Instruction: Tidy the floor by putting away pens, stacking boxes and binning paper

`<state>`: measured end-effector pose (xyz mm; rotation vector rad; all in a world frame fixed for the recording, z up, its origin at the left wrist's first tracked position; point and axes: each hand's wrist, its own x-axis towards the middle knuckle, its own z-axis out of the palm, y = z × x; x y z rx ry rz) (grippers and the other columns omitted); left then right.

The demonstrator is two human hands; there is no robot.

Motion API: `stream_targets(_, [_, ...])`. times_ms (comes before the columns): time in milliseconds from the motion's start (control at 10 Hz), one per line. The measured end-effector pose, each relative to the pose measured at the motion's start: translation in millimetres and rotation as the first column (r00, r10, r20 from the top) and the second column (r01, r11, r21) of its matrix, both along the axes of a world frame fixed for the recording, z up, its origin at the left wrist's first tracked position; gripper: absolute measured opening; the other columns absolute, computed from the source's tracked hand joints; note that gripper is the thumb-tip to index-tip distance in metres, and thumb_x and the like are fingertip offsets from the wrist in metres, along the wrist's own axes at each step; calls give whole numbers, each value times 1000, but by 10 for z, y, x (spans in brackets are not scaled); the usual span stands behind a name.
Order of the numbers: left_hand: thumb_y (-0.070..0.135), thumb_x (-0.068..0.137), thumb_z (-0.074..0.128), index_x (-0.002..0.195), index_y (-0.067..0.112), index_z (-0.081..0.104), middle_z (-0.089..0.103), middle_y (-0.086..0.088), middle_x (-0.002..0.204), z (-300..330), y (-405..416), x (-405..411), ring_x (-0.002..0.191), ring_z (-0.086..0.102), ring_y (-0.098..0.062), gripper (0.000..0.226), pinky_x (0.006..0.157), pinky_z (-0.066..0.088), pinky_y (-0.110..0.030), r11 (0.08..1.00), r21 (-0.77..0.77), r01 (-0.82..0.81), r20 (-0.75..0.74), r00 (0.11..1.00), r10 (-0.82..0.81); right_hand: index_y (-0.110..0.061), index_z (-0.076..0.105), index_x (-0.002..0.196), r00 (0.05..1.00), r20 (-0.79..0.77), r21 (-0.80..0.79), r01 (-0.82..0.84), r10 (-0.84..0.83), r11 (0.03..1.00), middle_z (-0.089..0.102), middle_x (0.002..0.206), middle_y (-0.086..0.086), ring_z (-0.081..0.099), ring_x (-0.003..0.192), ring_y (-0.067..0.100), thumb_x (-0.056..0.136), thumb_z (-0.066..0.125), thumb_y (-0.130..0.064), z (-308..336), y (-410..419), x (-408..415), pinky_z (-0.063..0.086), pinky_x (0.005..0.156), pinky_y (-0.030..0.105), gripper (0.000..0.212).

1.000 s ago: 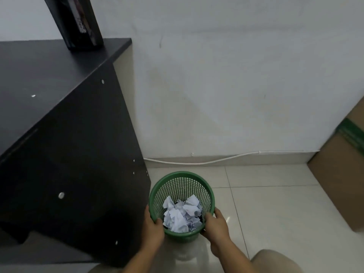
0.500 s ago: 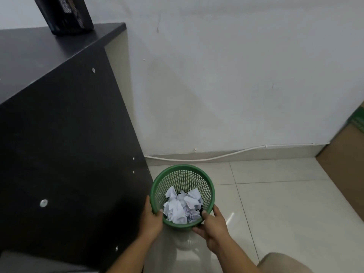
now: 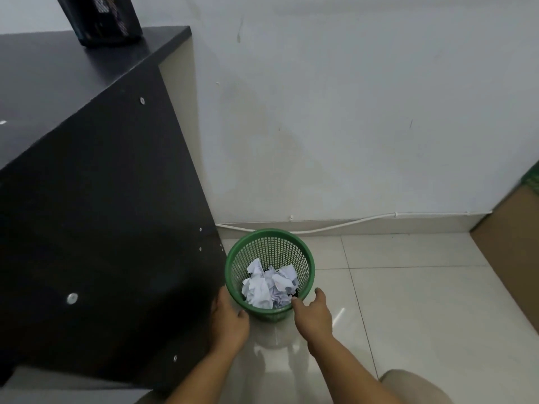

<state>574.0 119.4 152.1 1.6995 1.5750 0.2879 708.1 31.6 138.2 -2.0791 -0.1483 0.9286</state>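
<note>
A plain office or study corner; a black laminate desk (image 3: 87,176) fills the left, a dark mesh holder (image 3: 102,18) on its far end; a green wastepaper basket (image 3: 269,249) of crumpled paper (image 3: 268,287) stands beside it on pale floor tiles (image 3: 408,301); cardboard box (image 3: 513,258) at right.

A round green plastic mesh wastebasket (image 3: 269,274) is standing upright on the pale tiled floor, sitting just beside the lower corner of the black wooden desk (image 3: 96,228) and near the wall behind it. Crumpled white paper balls (image 3: 269,284) are lying heaped inside the wastebasket, filling its bottom and reaching partway up the mesh wall, below the rim.
</note>
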Motion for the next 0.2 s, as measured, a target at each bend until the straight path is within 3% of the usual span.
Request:
stream_targets(100, [15,87,60,149,18,28,33,-5,152,288,-169,-17,137,37,-25,70,108,34,-36,999,34,4,-92,996,-1,-16,37,142,967,181,-105,-163,180,981,59,128,11,56,115,32,89,60,-36,365,-92,32,48,91,38,61])
stream_targets(200, [18,86,60,145,20,35,37,-1,149,776,-349,-34,133,40,-23,64,108,37,-34,988,111,103,-142,986,-87,-20,48,133,872,340,-260,-273,352,926,62,123,6,53,116,30,88,57,-44,866,-168,115,47,90,39,52])
